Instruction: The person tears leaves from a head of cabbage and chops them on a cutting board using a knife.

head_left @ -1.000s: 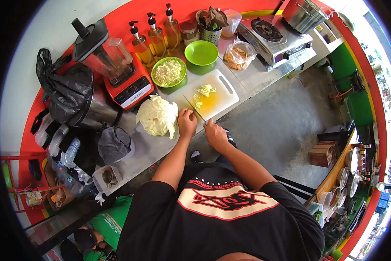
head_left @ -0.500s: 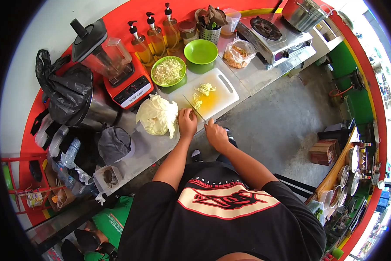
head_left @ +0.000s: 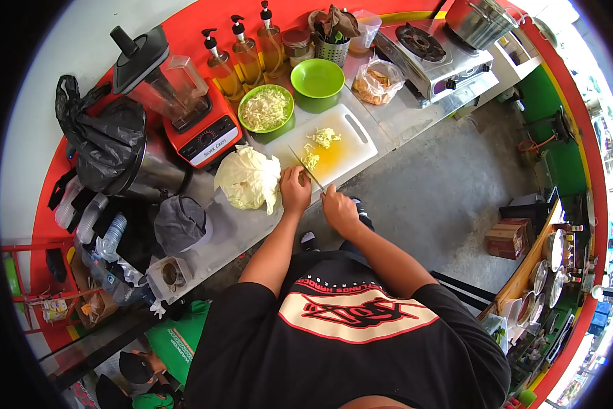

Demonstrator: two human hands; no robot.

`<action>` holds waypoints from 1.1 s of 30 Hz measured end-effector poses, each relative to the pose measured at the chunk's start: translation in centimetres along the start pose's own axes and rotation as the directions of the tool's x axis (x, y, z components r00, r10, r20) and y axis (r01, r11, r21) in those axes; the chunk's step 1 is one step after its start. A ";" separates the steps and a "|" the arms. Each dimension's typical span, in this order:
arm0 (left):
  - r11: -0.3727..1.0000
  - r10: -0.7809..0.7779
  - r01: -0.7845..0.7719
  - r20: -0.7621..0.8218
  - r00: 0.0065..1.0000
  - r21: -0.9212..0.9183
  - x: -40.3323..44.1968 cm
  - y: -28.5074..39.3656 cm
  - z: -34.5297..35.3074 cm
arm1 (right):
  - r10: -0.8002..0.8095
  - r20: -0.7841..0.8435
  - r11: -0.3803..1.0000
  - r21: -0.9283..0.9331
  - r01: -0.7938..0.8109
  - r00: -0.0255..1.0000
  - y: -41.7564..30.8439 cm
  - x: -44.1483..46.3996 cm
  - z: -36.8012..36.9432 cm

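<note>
My right hand (head_left: 340, 212) is closed round the handle of a knife (head_left: 305, 166). Its blade slants across the near left part of a white cutting board (head_left: 355, 148). Beside the blade, my left hand (head_left: 295, 189) rests at the board's edge with its fingers curled; whatever lies under them is hidden. Small heaps of shredded cabbage (head_left: 325, 138) sit on the board past the knife. Left of my left hand is a large pale cabbage (head_left: 246, 178) with loose outer leaves. A green bowl (head_left: 241, 121) of shredded cabbage stands behind the board, near a second green bowl (head_left: 318, 77).
A red blender (head_left: 207, 136) stands left of the bowls, with pump bottles (head_left: 247, 56) behind. Farther right are a tied plastic bag (head_left: 378, 82) and a gas stove (head_left: 432, 58) with a pot (head_left: 480, 24). Another person in green (head_left: 177, 337) is at lower left.
The view has shifted very slightly. Both hands and the knife stay in nearly the same place on the board. The person at lower left has moved a little.
</note>
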State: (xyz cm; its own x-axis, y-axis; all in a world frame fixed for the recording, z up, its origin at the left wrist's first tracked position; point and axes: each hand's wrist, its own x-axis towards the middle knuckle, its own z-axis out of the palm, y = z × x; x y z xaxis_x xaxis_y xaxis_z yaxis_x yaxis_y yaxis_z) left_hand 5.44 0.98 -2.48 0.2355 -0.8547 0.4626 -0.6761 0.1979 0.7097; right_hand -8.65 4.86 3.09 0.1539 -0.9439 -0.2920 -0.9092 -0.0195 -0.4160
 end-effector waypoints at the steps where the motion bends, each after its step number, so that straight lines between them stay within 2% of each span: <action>1: 1.000 -0.022 0.022 0.005 1.000 0.008 0.0 0.1 0.0 | 0.028 -0.015 1.000 0.009 -0.027 1.000 0.2 -0.2 0.6; 6: 1.000 -0.012 0.012 0.032 0.999 -0.010 -0.1 -0.4 -0.1 | -0.032 -0.052 0.999 0.012 0.033 0.998 -0.2 2.0 -0.1; 8: 1.000 -0.009 0.009 0.038 0.999 -0.017 0.0 -0.5 0.0 | -0.055 -0.011 0.998 -0.009 0.055 0.998 -0.6 2.8 -1.1; 15: 0.998 -0.056 0.056 0.016 0.998 -0.038 0.0 -0.3 -0.1 | -0.040 0.011 0.999 -0.034 0.040 0.999 -0.5 0.8 -0.6; 19: 0.999 -0.041 0.041 0.010 0.999 -0.031 0.0 -0.5 0.1 | -0.033 -0.068 0.999 -0.011 0.033 0.997 0.4 0.3 1.4; 22: 0.999 -0.036 0.037 0.016 0.999 -0.037 0.0 -0.4 0.0 | -0.002 -0.035 1.000 0.005 0.002 0.999 0.2 0.5 0.2; 27: 0.999 -0.041 0.041 0.024 0.999 -0.023 -0.1 -0.2 -0.1 | 0.064 0.108 0.998 -0.011 -0.063 0.992 1.1 1.5 -3.7; 31: 0.997 -0.055 0.055 0.010 0.998 -0.047 -0.2 0.1 -0.2 | 0.126 0.043 0.992 0.018 -0.127 0.991 3.0 3.3 -4.8; 33: 0.997 -0.066 0.066 0.014 0.998 -0.038 -0.1 0.1 -0.3 | 0.080 -0.010 0.996 0.042 -0.079 0.997 4.3 4.1 -5.0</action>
State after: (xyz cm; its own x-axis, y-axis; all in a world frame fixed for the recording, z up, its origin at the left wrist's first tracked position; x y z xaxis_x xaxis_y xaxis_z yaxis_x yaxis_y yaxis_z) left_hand 5.49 1.26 -2.30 0.2700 -0.8724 0.4075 -0.6317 0.1589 0.7588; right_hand -13.90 -0.72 4.45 0.0768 -0.9458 -0.3155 -0.9015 0.0693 -0.4271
